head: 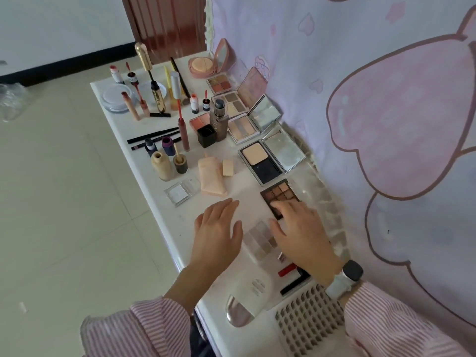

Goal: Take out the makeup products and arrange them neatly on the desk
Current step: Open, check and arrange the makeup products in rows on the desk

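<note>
Pale floor tiles and a pink cartoon curtain [373, 104] frame my white worktop [121, 130], which runs away from me along the curtain. Most of the makeup is already out on it, so I judge the job well along.

Open mirrored compacts and palettes sit in a line against the curtain, lids propped up, probably so each shade shows: the round powder compact [203, 65] farthest off, then the big powder compact [260, 161] with its pale and dark pans. Bottles and tubes stand in the middle and left, tall ones upright, such as the gold mascara [154, 83]; the peach tube [212, 177] lies flat with a sponge [228, 167] just beside it.

Nearest me are the pieces not yet lined up: a brown eyeshadow palette [279, 193], a clear-cased grey palette [260, 239], a red lipstick [287, 269], and a tray of false lashes [306, 323] by my sleeve.

My right hand [300, 229] lies over the near corner of the brown palette, fingers bent down onto it (whether I grip it or only press it, I cannot tell). My left hand [217, 228] hovers flat and spread, holding nothing, just beside the grey palette, likely ready to steady or shift it next.
</note>
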Demonstrator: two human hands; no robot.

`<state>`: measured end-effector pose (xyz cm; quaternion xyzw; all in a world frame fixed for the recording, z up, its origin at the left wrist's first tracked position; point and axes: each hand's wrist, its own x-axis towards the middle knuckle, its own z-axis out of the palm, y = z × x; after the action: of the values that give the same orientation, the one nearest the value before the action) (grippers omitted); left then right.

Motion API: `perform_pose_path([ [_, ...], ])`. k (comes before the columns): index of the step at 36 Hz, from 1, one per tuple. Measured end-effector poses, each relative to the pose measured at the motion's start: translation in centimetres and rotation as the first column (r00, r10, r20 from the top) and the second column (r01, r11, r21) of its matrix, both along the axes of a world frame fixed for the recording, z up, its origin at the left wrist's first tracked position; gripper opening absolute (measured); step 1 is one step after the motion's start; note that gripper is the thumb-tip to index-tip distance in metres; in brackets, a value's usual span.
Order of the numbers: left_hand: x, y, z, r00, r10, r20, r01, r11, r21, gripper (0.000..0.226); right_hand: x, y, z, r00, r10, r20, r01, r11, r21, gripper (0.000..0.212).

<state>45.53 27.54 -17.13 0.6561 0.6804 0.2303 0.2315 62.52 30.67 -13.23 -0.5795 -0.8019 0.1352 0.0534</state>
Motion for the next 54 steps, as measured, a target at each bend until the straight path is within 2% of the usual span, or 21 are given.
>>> perform_pose_path([
  [3,-1.5,-1.8,-0.6,0.998,0.056,0.002,-0.056,0.998,0.007,0.040,-1.5,-1.7,-0.5,0.996,0.026,0.085,-0.009,0.982,-0.188,0.053],
  [8,-3.2,-3.6,-0.7,0.992,0.123,0.040,-0.123,0.992,-0.013,0.034,-2.6,-2.2,-1.3,0.976,0.051,0.212,0.003,0.969,-0.247,0.068],
  [11,-3.5,-4.0,-0.3,0.972,0.171,0.160,-0.165,0.985,-0.050,0.030,-3.2,-2.1,-1.5,0.979,0.047,0.197,0.004,0.967,-0.254,0.066],
  [13,-3.6,-4.2,0.5,0.921,0.264,0.285,-0.231,0.962,-0.144,0.027,-3.6,-2.1,-1.5,0.992,0.032,0.123,-0.003,0.973,-0.232,0.068],
  [15,-3.7,-4.2,1.7,0.800,0.387,0.459,-0.272,0.915,-0.297,0.022,-3.8,-2.1,-1.1,0.995,0.016,-0.096,-0.032,0.986,-0.166,0.071],
  [16,-3.8,-4.2,2.2,0.701,0.444,0.559,-0.257,0.887,-0.382,0.019,-4.0,-2.1,-0.6,0.967,0.028,-0.254,-0.066,0.988,-0.141,0.072],
  [17,-4.0,-4.1,2.6,0.569,0.491,0.659,-0.199,0.860,-0.470,0.019,-4.3,-2.0,0.1,0.913,0.055,-0.403,-0.112,0.986,-0.120,0.073],
  [19,-4.4,-4.2,3.2,0.305,0.543,0.782,0.024,0.817,-0.577,0.040,-4.9,-2.3,1.5,0.803,0.134,-0.581,-0.222,0.972,-0.082,0.075],
  [20,-4.6,-4.3,3.4,0.231,0.536,0.812,0.127,0.811,-0.571,0.053,-5.3,-2.5,2.2,0.766,0.162,-0.623,-0.272,0.958,-0.086,0.077],
  [21,-4.7,-4.4,3.6,0.203,0.509,0.837,0.204,0.814,-0.544,0.063,-5.7,-2.8,2.8,0.741,0.176,-0.649,-0.317,0.942,-0.107,0.079],
  [23,-4.8,-4.6,3.9,0.222,0.444,0.868,0.265,0.830,-0.492,0.075,-6.2,-3.4,3.3,0.730,0.218,-0.648,-0.389,0.912,-0.131,0.082],
  [25,-5.0,-4.7,4.1,0.227,0.405,0.886,0.259,0.851,-0.456,0.083,-6.6,-3.7,3.3,0.751,0.301,-0.588,-0.427,0.901,-0.084,0.076],
  [28,-5.7,-5.0,4.2,0.169,0.401,0.900,0.213,0.877,-0.430,0.082,-6.8,-3.8,2.9,0.770,0.364,-0.525,-0.435,0.900,-0.015,0.064],
  [31,-6.2,-5.0,4.3,0.112,0.406,0.907,0.157,0.894,-0.419,0.081,-7.0,-4.1,2.8,0.759,0.341,-0.554,-0.440,0.896,-0.051,0.054],
  [35,-6.2,-5.1,3.9,0.092,0.432,0.897,0.026,0.900,-0.436,0.070,-7.5,-4.6,2.6,0.770,0.257,-0.584,-0.402,0.906,-0.131,0.051],
  [39,-5.7,-5.1,4.1,0.130,0.408,0.904,0.018,0.910,-0.414,0.047,-8.1,-4.8,2.3,0.803,0.288,-0.521,-0.359,0.933,-0.038,0.046],
  [41,-5.7,-5.1,4.2,0.085,0.434,0.897,0.042,0.898,-0.439,0.050,-8.3,-4.7,2.2,0.811,0.315,-0.493,-0.362,0.932,0.001,0.045],
  [45,-5.7,-5.2,4.4,-0.063,0.494,0.867,0.098,0.868,-0.487,0.057,-8.5,-4.7,1.9,0.842,0.398,-0.364,-0.396,0.915,0.083,0.046],
  [47,-5.7,-5.3,4.3,-0.035,0.475,0.879,0.103,0.877,-0.470,0.062,-8.7,-4.7,2.0,0.853,0.380,-0.357,-0.373,0.923,0.091,0.046],
  [51,-6.2,-5.4,3.7,0.066,0.405,0.912,0.115,0.905,-0.411,0.092,-9.0,-4.8,2.2,0.814,0.259,-0.520,-0.305,0.952,-0.004,0.044],
  [54,-6.9,-5.4,3.4,0.142,0.355,0.924,0.102,0.923,-0.371,0.107,-9.2,-4.9,2.1,0.796,0.217,-0.566,-0.300,0.952,-0.055,0.046],
])
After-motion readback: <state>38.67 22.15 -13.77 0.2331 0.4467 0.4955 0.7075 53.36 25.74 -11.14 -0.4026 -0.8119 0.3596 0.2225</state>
